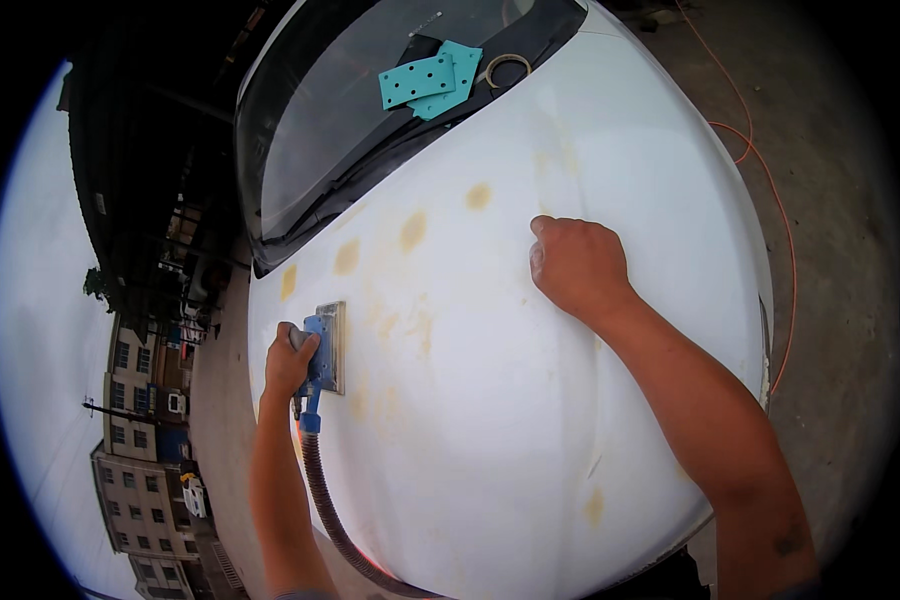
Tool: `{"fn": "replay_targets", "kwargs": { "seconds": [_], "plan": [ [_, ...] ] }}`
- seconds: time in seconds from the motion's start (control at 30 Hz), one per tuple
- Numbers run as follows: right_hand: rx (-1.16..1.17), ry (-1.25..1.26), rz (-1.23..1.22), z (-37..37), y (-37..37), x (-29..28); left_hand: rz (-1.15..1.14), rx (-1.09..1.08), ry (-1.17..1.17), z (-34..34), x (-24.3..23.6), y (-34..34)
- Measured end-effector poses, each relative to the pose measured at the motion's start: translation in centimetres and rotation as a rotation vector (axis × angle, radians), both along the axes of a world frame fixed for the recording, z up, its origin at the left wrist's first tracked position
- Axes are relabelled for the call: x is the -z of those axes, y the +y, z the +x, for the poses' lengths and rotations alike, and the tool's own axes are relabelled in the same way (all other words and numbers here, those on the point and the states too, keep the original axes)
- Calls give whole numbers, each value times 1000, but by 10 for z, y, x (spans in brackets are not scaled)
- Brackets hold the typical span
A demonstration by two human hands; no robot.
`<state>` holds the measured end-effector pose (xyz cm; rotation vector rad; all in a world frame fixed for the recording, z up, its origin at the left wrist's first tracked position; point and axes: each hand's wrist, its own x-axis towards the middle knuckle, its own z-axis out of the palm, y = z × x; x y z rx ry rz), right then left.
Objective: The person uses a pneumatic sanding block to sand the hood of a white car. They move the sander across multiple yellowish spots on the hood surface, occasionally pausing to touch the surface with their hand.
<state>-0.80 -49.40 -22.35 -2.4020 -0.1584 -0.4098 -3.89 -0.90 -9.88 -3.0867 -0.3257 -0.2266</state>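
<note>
My left hand (pixel 288 355) grips a blue rectangular power sander (pixel 325 340) lying on the white car hood (pixel 650 230); a ribbed hose (pixel 318 480) runs from it toward the bottom edge. Yellowish patches (pixel 413 231) mark the paint. My right hand (pixel 578 262) is over the hood, right of the sander, its fingers curled and whitish with dust; whether anything is inside them is hidden.
Teal perforated sheets (pixel 415 80) and a tape roll (pixel 508 70) lie by the dark windshield (pixel 310 100). An orange hose (pixel 780 205) snakes along the concrete ground (pixel 840 300) at right. Buildings (pixel 135 460) and parked vehicles stand at left.
</note>
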Motion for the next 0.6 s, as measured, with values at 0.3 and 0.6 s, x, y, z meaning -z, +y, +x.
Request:
{"fn": "replay_targets", "kwargs": {
  "seconds": [0.3,0.6],
  "plan": [
    [3,-11,3,-20,3,-10,-22,-18,-47,28,-17,-15],
    [21,25,23,-27,5,-18,8,-57,40,-48,-20,-58]
  ]
}}
